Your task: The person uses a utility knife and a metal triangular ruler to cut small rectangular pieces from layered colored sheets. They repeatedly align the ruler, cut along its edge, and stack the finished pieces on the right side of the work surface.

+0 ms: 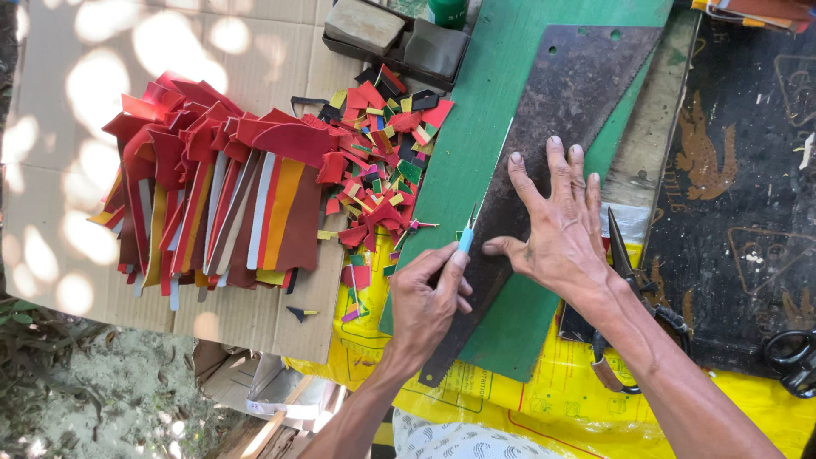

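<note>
R hand (557, 223) flat, fingers spread, pins saw blade (544, 144) as straightedge on green sheet (493, 102); L hand (425, 302) grips blue knife (466, 238) w/ tip at blade edge, just beside R thumb.

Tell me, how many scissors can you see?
2. One big pair of dark metal scissors lies on the yellow plastic sheet beside the right hand. Another black pair sits at the right edge, partly cut off.
</note>
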